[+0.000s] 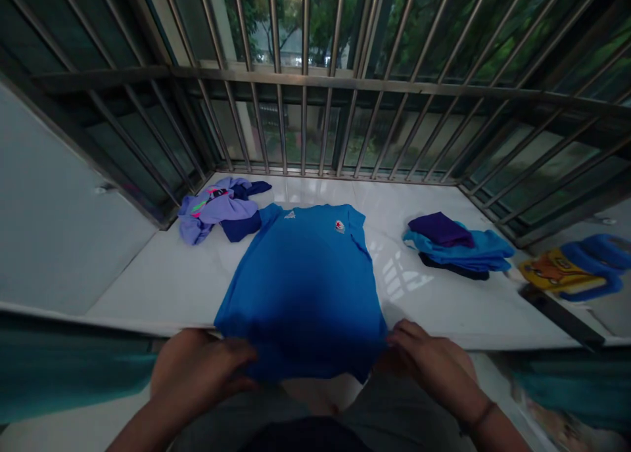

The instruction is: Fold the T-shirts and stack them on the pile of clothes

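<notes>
Fairly smooth, flat blue T-shirt [310,268].

The ledge [167,284] bears a shirt [305,281] and clothing piles [224,210].

Site appeared to be a home: bay window [314,133] with a white sill [468,314]. Behind the sill rose metal bars [305,80] and, farther back, trees [320,18]; teal curtains [64,380] hung at its front corners; folded clothes [458,247] lay on its right.
</notes>
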The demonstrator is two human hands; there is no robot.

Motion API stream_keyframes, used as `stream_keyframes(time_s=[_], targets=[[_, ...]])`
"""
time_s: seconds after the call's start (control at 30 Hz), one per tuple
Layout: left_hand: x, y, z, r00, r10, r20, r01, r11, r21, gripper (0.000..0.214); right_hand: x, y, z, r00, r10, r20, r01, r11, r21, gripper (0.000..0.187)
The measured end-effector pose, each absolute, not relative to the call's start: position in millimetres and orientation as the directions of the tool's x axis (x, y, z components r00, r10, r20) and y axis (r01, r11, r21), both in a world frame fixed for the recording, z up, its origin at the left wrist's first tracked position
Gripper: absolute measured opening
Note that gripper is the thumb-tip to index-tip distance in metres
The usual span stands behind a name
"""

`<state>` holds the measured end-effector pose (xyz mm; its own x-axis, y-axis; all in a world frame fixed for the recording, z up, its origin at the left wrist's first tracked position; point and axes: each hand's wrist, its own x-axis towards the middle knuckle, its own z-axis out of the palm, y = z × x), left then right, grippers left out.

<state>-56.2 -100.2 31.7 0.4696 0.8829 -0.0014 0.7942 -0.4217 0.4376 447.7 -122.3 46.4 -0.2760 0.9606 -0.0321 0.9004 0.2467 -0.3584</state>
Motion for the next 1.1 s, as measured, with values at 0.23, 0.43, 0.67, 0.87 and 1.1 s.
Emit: stream_keyframes(time_s=[0.23, 0.43, 0.67, 0.87, 1.1], targets=[[9, -41, 3, 0.526, 0.850, 0.025, 0.761, -0.484, 0.432, 0.055, 373, -90, 6, -0.449, 0.884, 0.127, 0.811, 0.463, -0.356, 0.041], [65, -10, -38, 0.460, 0.887, 0.040, 0.857, -0.456, 0.242, 0.066, 331, -45, -15, -0.327, 0.944, 0.039, 0.898, 0.323, -0.299, 0.058], [56, -33, -48, 0.418, 0.906, 0.065, 0.878, -0.422, 0.226, 0.063, 419, -38, -36, 0.104, 0.993, 0.055, 0.986, -0.095, -0.138, 0.059], [98, -6, -12, 0.389, 0.913, 0.121, 0.873, -0.408, 0.268, 0.045, 475, -47, -38, 0.378, 0.912, 0.158, 0.924, -0.360, -0.130, 0.072], [173, 62, -12, 0.519, 0.849, -0.096, 0.816, -0.459, 0.351, 0.064, 482, -63, -39, 0.397, 0.899, 0.187, 0.914, -0.369, -0.168, 0.065]])
